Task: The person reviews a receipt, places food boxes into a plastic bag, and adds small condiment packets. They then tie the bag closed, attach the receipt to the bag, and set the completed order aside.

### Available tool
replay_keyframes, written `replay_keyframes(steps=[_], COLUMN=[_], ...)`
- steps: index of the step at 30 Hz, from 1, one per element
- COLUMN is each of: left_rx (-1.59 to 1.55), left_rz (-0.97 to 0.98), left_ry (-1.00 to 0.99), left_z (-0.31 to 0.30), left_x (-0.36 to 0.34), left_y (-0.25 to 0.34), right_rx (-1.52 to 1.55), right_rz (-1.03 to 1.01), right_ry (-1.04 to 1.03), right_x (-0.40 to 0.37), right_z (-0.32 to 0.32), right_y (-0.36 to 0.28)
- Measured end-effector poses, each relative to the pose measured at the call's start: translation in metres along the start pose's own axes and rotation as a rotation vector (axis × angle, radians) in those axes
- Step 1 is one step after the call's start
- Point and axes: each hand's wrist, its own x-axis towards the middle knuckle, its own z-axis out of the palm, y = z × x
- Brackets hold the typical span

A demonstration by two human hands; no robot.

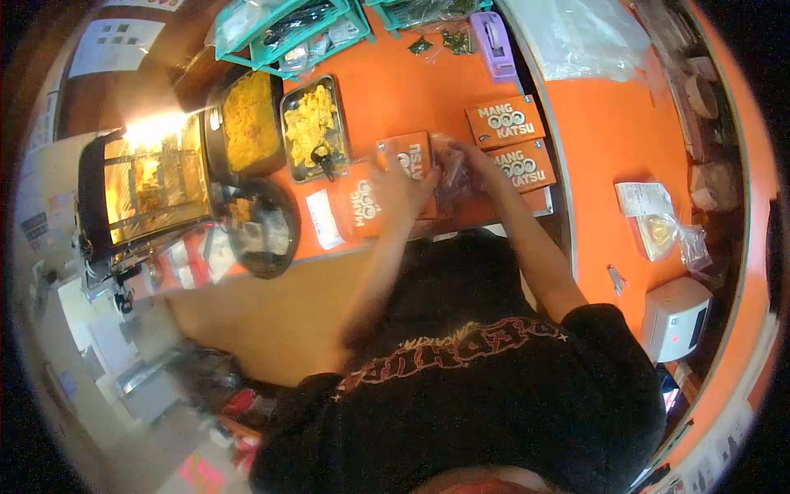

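Note:
My left hand (398,191) lies over an orange printed food box (362,204), its fingers spread across the top. Another orange box panel (414,153) with the same lettering shows just beyond those fingers. At its right, my right hand (480,163) has its fingers closed on a crinkled clear plastic bag (451,171), which sits against the box's right side. What the bag contains is hard to make out. Two more lettered boxes, an upper one (505,121) and a lower one (527,167), lie right of my right hand.
Left of the boxes stand a tray of yellow food pieces (311,123) with a black utensil, a deeper tray (251,123), a round dark pan (267,230) and a lit warmer (156,185). Teal baskets (288,37) and a purple tape dispenser (494,45) are at the back.

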Motion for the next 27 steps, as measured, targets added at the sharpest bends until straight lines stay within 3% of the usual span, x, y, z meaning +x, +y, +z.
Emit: replay_keyframes(steps=[4,8,13,16,17,20,22,25,27], left_rx=[0.085,-0.021,-0.059,0.092,0.124,0.177,0.249,0.288,0.084], left_rz=[-0.050,-0.112,-0.104,-0.138,-0.134,-0.058,-0.013,0.340,0.309], left_ry=[0.011,0.049,0.111,0.123,0.123,0.066,-0.014,0.102,-0.017], left_z=[0.003,-0.003,0.018,0.035,0.041,0.048,0.045,0.030,0.005], left_x=[-0.004,0.000,0.003,0.001,0.000,-0.007,-0.018,-0.030,-0.015], left_y=[0.026,0.033,0.021,0.008,0.002,-0.011,-0.011,-0.025,-0.037], right_rx=[-0.314,-0.401,-0.674,-0.844,-0.724,-0.279,-0.309,-0.369,-0.513], right_rz=[-0.574,-0.600,-0.545,-0.189,-0.124,-0.302,-0.419,-0.460,-0.509], right_ry=[-0.010,0.079,0.145,0.175,-0.011,-0.150,-0.093,-0.056,-0.014], right_x=[0.012,-0.006,0.003,-0.030,-0.040,-0.045,-0.029,-0.031,-0.036], right_z=[0.026,0.046,0.026,0.036,0.037,0.039,0.043,0.053,0.051], right_y=[-0.006,-0.003,-0.002,0.003,0.006,0.019,-0.002,-0.012,-0.012])
